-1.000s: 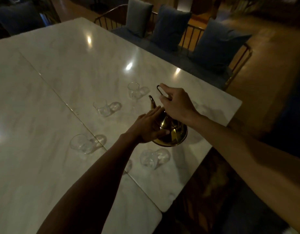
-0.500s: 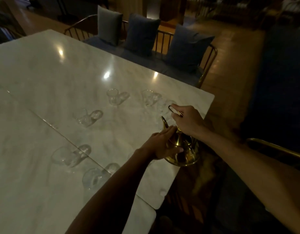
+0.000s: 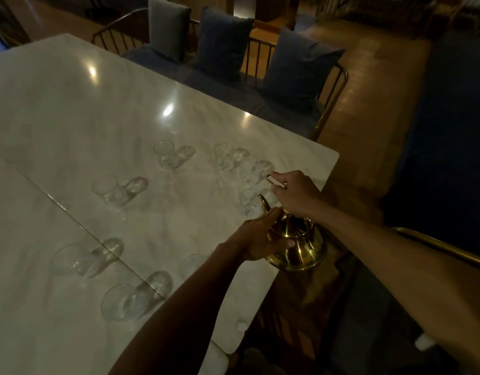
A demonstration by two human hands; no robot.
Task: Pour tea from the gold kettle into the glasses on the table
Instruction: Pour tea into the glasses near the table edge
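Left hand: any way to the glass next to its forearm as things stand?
Probably not yet. The left hand is pressed against the gold kettle, whose handle the right hand grips. The glass sits back beside the forearm, partly hidden by it; nothing else blocks it.

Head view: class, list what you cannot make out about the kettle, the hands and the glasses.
1. The gold kettle, head view: its opaque body hides the tea level, and the left hand covers its near-left side.
2. The kettle handle, head view: mostly inside the grip of the right hand.
3. The glass by the spout, head view: dim and blurred, contents unclear.
4. The glass near the left forearm, head view: partly hidden by that forearm.
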